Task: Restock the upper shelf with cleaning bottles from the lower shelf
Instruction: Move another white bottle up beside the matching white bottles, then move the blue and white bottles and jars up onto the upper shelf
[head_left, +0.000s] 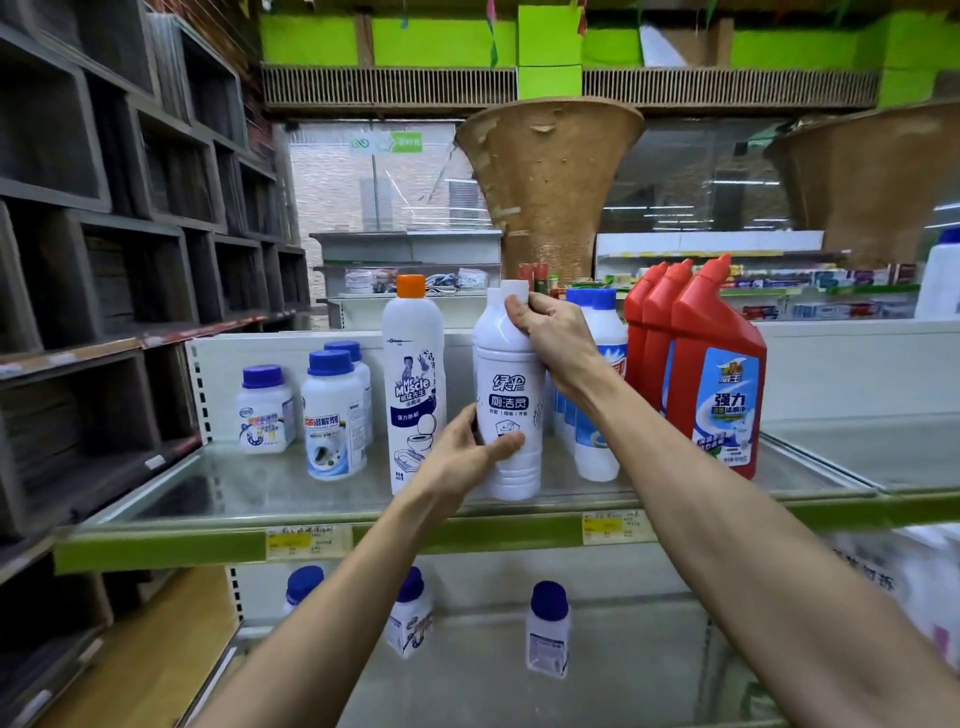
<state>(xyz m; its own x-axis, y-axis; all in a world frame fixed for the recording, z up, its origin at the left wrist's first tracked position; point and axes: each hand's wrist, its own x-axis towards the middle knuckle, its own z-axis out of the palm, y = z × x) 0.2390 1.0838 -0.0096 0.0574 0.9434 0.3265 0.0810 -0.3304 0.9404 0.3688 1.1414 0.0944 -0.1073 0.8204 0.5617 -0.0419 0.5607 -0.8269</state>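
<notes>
A tall white cleaning bottle (509, 395) with a white cap stands upright on the upper shelf (311, 540), near its front edge. My left hand (467, 457) grips its lower body, thumb across the front. My right hand (556, 332) holds its neck and shoulder from the right. Left of it stands a Mr Muscle bottle (413, 384) with an orange cap. On the lower shelf (623, 675) stand three small white bottles with blue caps (548, 629), one partly hidden by my left forearm.
On the upper shelf, short blue-capped jars (332, 415) stand at the left, blue-capped white bottles (597, 415) and red bottles (722, 374) at the right. Dark wooden cubbies (104, 234) fill the left wall. A brown funnel-shaped column (550, 182) rises behind the shelf.
</notes>
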